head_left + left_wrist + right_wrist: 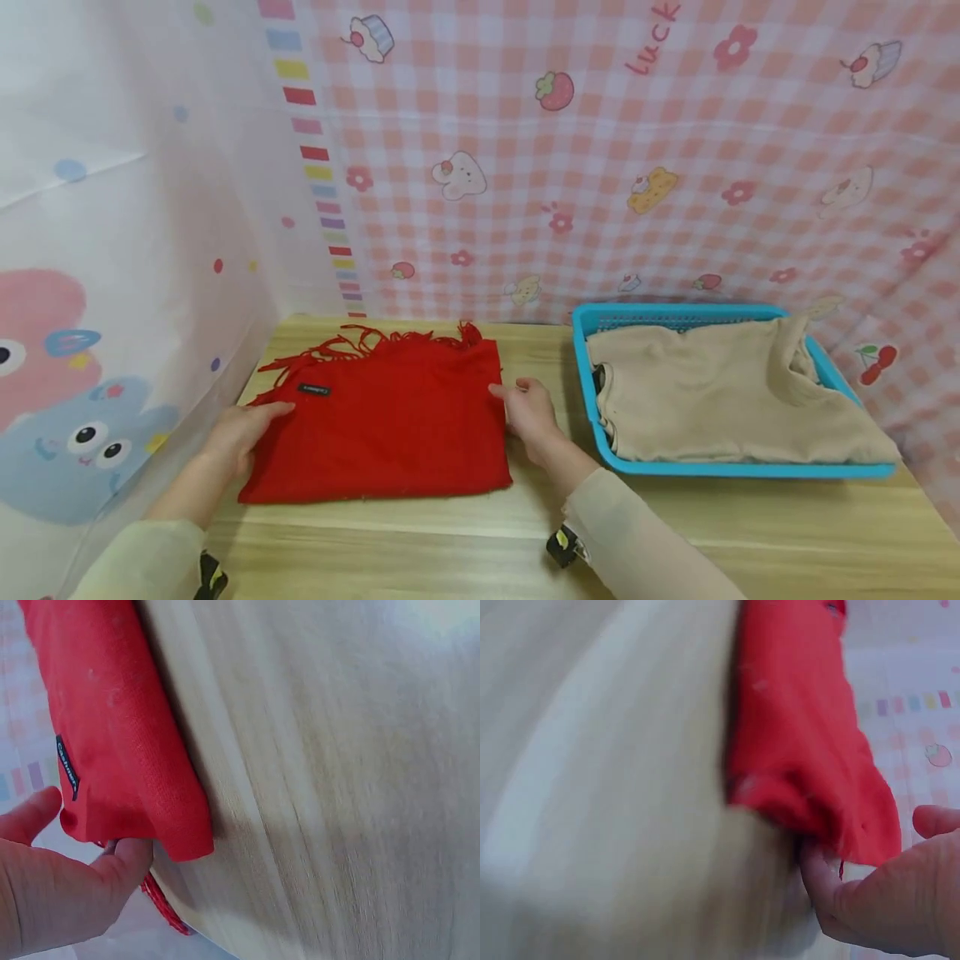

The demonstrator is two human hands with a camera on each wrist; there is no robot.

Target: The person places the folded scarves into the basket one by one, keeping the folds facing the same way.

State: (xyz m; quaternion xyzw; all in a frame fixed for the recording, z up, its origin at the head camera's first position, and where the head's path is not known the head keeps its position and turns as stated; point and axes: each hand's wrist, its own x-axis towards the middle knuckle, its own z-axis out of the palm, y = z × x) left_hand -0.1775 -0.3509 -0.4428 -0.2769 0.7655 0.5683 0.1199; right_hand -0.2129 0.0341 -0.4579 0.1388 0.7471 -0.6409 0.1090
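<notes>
A folded red scarf (382, 425) with a fringe along its far edge and a small dark label (313, 389) lies on the wooden table. At its left edge, my left hand (236, 437) grips it, thumb above and fingers tucked beneath. The left wrist view shows those fingers (131, 859) under the folded end. My right hand (534, 417) holds the opposite edge. In the right wrist view, its fingers (821, 881) reach beneath the cloth, while the thumb stands raised beside the corner. The undersides of the folds and the fingertips are hidden.
To the right stands a blue plastic basket (675, 468) holding folded beige cloth (712, 392), part of which hangs over the right rim. A pink checked curtain (510, 208) backs the table (420, 550). White printed fabric (150, 242) borders the left side.
</notes>
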